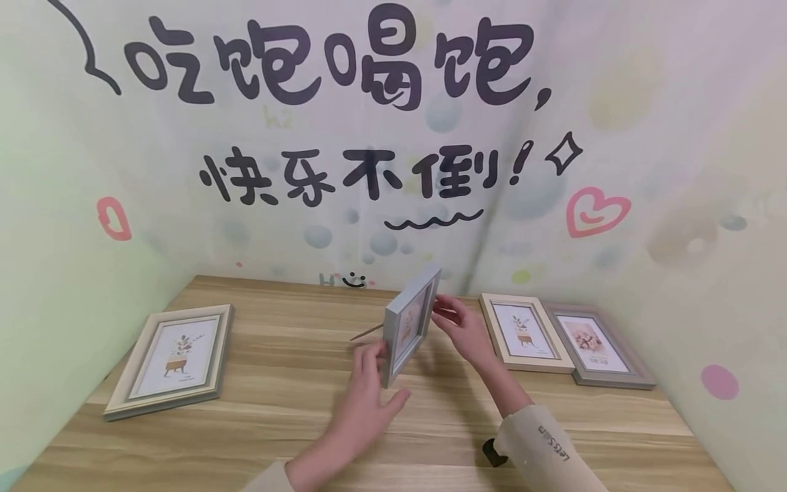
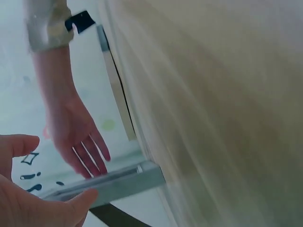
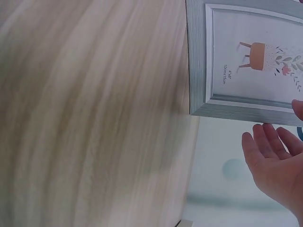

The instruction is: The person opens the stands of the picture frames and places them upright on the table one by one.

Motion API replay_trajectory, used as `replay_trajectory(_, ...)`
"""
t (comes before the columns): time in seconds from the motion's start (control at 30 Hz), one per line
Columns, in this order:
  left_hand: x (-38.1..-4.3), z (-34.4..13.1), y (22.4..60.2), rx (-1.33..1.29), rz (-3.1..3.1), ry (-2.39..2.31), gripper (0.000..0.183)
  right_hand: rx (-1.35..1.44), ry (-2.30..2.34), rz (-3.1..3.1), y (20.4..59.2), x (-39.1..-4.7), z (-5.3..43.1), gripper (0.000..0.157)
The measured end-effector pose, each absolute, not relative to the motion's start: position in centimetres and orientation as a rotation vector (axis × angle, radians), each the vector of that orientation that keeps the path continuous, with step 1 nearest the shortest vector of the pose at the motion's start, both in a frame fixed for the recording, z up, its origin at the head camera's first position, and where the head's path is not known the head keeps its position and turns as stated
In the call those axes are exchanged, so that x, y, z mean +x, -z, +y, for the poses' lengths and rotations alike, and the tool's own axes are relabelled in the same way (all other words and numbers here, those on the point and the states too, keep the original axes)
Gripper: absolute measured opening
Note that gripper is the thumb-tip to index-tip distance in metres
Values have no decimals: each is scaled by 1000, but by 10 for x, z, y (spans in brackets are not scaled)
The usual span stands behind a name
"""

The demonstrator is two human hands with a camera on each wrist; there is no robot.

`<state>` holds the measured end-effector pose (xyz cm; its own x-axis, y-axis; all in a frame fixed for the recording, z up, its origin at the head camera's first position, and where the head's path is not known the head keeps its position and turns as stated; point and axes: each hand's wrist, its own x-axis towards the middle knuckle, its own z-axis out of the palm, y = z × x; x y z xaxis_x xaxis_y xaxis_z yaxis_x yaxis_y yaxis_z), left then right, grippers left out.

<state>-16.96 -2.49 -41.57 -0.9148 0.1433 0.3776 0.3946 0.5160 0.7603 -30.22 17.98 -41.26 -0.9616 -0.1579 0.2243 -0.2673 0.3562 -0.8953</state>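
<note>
A grey-blue picture frame (image 1: 410, 324) stands upright and turned at an angle on the wooden table, a thin support leg (image 1: 366, 333) jutting out behind it. Its print of a potted plant shows in the right wrist view (image 3: 258, 56). My left hand (image 1: 364, 400) touches the frame's near side edge with its fingers, thumb held apart. At the far side edge is my right hand (image 1: 462, 329), its fingers extended against the frame; the left wrist view shows those fingers straight (image 2: 89, 153). Part of the frame's back is hidden.
A cream frame (image 1: 126, 365) lies on the table at the left. Toward the back right lie another cream frame (image 1: 556, 342) and a brownish-grey frame (image 1: 615, 377), side by side. A printed cloth wall (image 1: 307, 239) rises behind the table (image 1: 277, 410).
</note>
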Motion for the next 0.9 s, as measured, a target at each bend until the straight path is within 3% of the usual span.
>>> replay_trajectory(0.17, -162, -19, 420, -496, -2535, 1426, 91, 418, -1729, -2507, 411, -300, 181, 45)
replay_trajectory(0.43, -173, -24, 417, -506, -2427, 1602, 82, 422, -1818, -2480, 410, -297, 184, 47)
replay_trajectory(0.9, -264, -47, 401, -325, -2365, 1706, 73, 313, -1898, -2432, 404, -309, 178, 56)
